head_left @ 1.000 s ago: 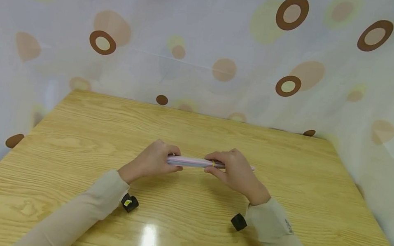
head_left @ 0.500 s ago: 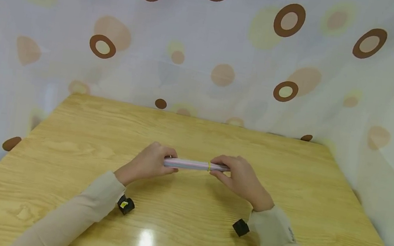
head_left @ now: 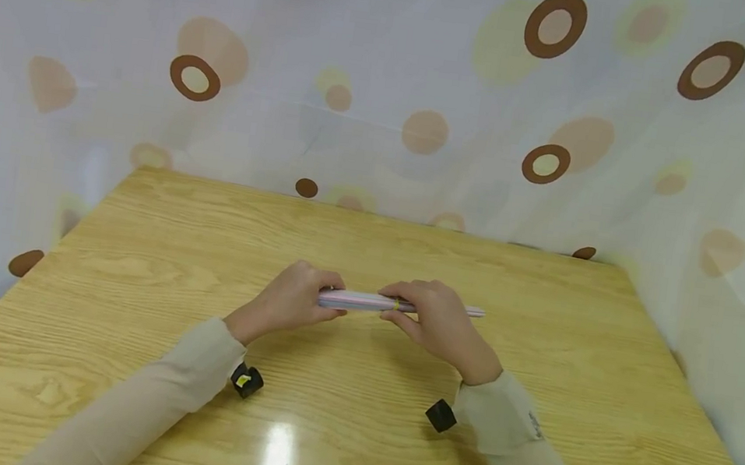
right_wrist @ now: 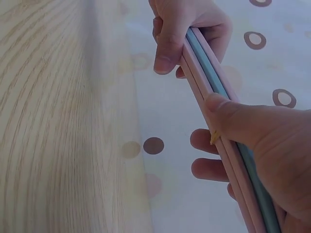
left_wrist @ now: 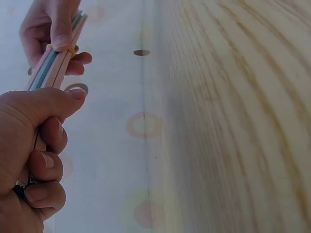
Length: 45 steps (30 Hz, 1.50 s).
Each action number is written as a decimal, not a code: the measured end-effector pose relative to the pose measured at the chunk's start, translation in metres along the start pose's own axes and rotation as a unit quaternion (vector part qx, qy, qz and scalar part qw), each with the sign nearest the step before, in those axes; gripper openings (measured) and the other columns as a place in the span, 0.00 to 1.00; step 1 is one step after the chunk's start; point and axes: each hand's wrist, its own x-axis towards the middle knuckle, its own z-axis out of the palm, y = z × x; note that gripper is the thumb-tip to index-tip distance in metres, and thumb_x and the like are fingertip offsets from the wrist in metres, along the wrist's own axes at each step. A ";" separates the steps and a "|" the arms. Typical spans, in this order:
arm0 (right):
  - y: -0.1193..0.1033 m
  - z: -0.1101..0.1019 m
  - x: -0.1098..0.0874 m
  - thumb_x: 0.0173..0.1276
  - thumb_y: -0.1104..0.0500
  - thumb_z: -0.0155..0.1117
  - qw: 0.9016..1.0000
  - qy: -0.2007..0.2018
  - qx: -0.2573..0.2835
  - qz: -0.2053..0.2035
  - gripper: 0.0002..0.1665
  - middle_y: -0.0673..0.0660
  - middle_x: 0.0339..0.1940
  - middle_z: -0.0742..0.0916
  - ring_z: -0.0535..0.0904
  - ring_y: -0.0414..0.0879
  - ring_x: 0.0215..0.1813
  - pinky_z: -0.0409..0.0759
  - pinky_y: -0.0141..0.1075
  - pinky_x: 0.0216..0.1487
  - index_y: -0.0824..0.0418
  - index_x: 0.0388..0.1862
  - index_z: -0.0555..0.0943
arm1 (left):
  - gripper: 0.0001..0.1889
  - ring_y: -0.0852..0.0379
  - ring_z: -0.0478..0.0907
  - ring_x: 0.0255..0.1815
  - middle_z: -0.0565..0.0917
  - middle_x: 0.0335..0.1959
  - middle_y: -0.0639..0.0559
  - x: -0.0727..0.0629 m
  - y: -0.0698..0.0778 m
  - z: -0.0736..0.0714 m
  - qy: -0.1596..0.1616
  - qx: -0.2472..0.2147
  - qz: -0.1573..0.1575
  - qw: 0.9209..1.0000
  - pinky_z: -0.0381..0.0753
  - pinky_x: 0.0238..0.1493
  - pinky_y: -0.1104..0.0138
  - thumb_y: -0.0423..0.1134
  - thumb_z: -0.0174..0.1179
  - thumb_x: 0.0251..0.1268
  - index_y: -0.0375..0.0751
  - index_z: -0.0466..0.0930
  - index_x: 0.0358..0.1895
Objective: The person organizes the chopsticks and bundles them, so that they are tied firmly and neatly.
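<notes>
A bundle of slim pink and blue-green sticks (head_left: 361,301) lies level across the head view, raised above the table. My left hand (head_left: 289,300) grips its left end, fingers curled round it in the left wrist view. Further right, my right hand (head_left: 441,324) holds the bundle between thumb and fingers, and the right end juts out past this hand. A yellow rubber band (right_wrist: 215,137) is wound round the sticks at the right hand's fingers. The left tips are mostly hidden inside my left hand.
Below the hands spreads a wooden table (head_left: 346,433) with a bright reflection near its front. A pale curtain (head_left: 382,53) with brown ring patterns hangs behind and beside it. Small black devices (head_left: 441,415) sit at both wrists.
My right hand first shifts right along the bundle, covering its right end, then slides back left over the band, so that end shows again. My left hand keeps its grip.
</notes>
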 end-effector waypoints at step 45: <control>-0.002 -0.001 0.012 0.59 0.53 0.72 1.000 -0.016 0.000 -0.004 0.20 0.53 0.38 0.88 0.80 0.40 0.30 0.78 0.35 0.33 0.61 0.48 0.83 | 0.09 0.60 0.79 0.23 0.86 0.28 0.47 0.008 0.003 0.005 0.023 -0.024 0.005 0.999 0.79 0.29 0.68 0.35 0.72 0.53 0.36 0.84 0.34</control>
